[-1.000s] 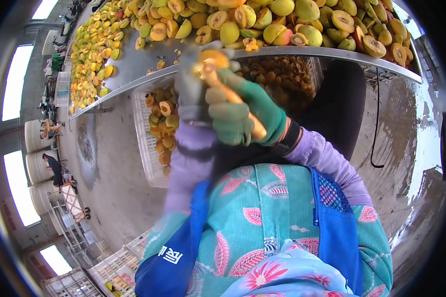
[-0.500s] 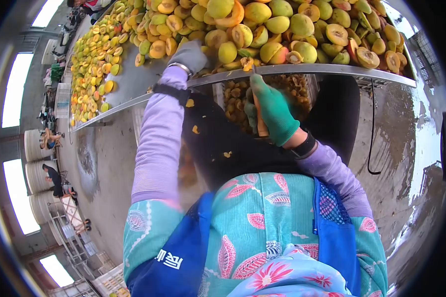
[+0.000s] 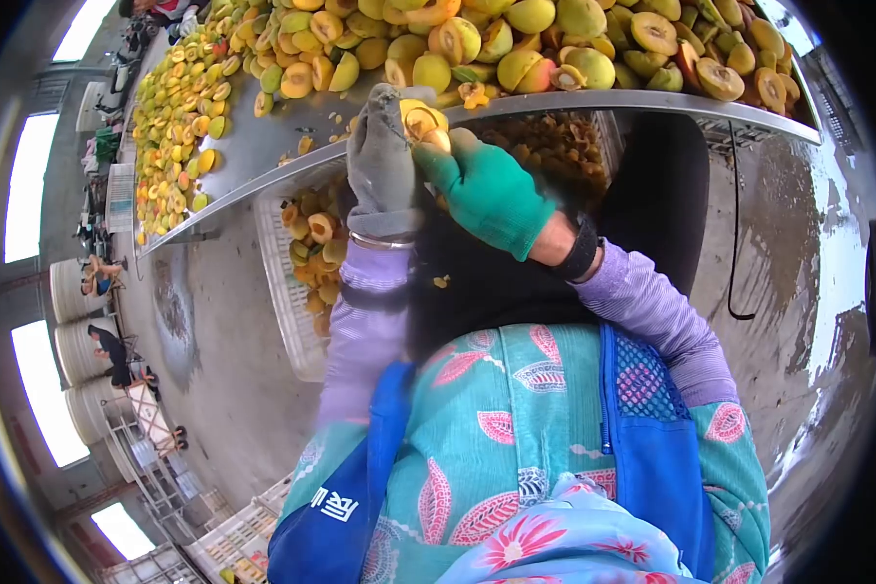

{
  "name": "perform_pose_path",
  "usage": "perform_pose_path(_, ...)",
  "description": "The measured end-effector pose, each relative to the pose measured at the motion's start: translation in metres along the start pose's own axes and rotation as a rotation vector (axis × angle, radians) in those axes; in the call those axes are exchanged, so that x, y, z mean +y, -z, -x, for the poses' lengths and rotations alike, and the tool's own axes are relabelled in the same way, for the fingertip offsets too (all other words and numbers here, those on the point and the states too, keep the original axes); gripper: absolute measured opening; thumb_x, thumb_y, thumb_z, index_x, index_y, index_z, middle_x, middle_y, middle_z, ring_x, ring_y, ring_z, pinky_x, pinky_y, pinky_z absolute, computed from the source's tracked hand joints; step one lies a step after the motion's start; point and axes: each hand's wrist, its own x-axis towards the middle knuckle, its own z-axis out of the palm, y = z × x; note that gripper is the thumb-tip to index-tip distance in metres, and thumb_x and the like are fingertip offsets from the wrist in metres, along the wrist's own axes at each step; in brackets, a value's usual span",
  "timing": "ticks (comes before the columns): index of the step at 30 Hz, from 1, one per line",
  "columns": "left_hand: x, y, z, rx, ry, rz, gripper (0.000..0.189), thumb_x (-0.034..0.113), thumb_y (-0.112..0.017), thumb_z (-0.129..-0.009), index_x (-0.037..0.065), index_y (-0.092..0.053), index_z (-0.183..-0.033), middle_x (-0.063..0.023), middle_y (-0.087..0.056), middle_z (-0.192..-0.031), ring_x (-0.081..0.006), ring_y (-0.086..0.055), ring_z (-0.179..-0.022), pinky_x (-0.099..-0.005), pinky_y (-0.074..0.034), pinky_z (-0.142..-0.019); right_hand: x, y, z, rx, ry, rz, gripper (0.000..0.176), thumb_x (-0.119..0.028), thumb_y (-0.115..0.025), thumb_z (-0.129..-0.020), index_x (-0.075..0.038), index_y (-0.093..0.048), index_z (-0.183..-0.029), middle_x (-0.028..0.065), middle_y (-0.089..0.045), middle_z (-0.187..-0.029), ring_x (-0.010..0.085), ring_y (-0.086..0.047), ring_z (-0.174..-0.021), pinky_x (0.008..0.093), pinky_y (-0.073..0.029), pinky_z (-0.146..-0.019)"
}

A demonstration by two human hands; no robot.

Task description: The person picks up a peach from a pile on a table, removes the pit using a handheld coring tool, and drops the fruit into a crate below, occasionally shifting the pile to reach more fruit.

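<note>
My left hand (image 3: 383, 156), in a grey glove, is closed around a cut yellow peach (image 3: 422, 121) just in front of the metal table's edge. Against the near side of that fruit presses my right hand (image 3: 492, 190) in a green glove, fingers curled. The wooden-handled tool seen in this hand a moment ago is now almost wholly hidden by the glove. Many halved peaches (image 3: 526, 73) lie heaped on the table beyond both hands. A scrap of orange flesh (image 3: 473, 94) rests at the table edge.
The metal table rim (image 3: 642, 98) runs across in front of me. Below it, a white crate (image 3: 297, 311) holds peach halves on the left; brown scraps (image 3: 555, 141) fill a container between my knees. A black hooked rod (image 3: 735, 243) hangs at right. People sit far left.
My left hand has come back from the heap with a peach in it. My right hand has moved left to meet it. The crate on the left has come into view.
</note>
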Motion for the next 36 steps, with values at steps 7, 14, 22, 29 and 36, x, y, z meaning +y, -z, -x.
perform_pose_path(7,-0.004,-0.006,0.003,0.312,-0.180,-0.109,0.040,0.033,-0.048,-0.099,-0.002,-0.066,-0.094,-0.0084,-0.066,-0.081,-0.0140,-0.061,-0.070,-0.0255,-0.050,-0.063,-0.001,-0.008,0.005,0.000,0.062,-0.052,0.042,-0.039,-0.049,-0.096,0.002,-0.052,-0.094,0.0275,-0.061,-0.077,0.0451,-0.059,-0.074,0.0494,-0.046,-0.062)
perform_pose_path(14,0.012,-0.003,-0.002,-0.147,-0.158,-0.179,0.034,0.025,-0.047,-0.098,-0.002,-0.065,-0.091,-0.0084,-0.067,-0.078,-0.0138,-0.061,-0.068,-0.0262,-0.049,-0.062,-0.007,-0.018,0.016,0.022,-0.080,-0.515,0.042,-0.039,-0.046,-0.098,0.000,-0.054,-0.084,0.0134,-0.055,-0.062,0.0257,-0.054,-0.054,0.0388,-0.044,-0.051)
perform_pose_path(22,0.029,-0.009,-0.032,-0.313,-0.734,-0.750,0.021,0.014,-0.053,-0.091,0.002,-0.062,-0.105,-0.0099,-0.068,-0.086,-0.0248,-0.067,-0.076,-0.0301,-0.052,-0.069,-0.037,0.006,0.018,-0.265,-0.374,-1.065,0.045,-0.053,-0.036,-0.097,-0.012,-0.053,-0.090,-0.0016,-0.045,-0.057,0.0095,-0.037,-0.037,0.0237,-0.029,-0.033)
perform_pose_path(29,0.027,-0.002,-0.044,-0.757,-0.823,-0.828,0.019,0.012,-0.054,-0.083,0.002,-0.064,-0.095,-0.0075,-0.068,-0.082,-0.0232,-0.066,-0.077,-0.0310,-0.051,-0.072,-0.005,0.011,0.015,-0.664,-0.432,-1.579,0.038,-0.052,-0.036,-0.098,-0.019,-0.048,-0.084,-0.0069,-0.037,-0.057,0.0092,-0.035,-0.044,0.0256,-0.035,-0.047)
perform_pose_path(36,0.030,-0.005,-0.003,-0.367,0.388,0.583,0.031,0.034,-0.049,-0.094,0.005,-0.059,-0.100,-0.0103,-0.061,-0.083,-0.0198,-0.058,-0.073,-0.0308,-0.049,-0.064,-0.013,0.001,0.007,-0.958,-0.298,-1.903,0.038,-0.050,-0.033,-0.100,-0.019,-0.047,-0.084,-0.0078,-0.037,-0.057,0.0093,-0.035,-0.044,0.0263,-0.033,-0.046)
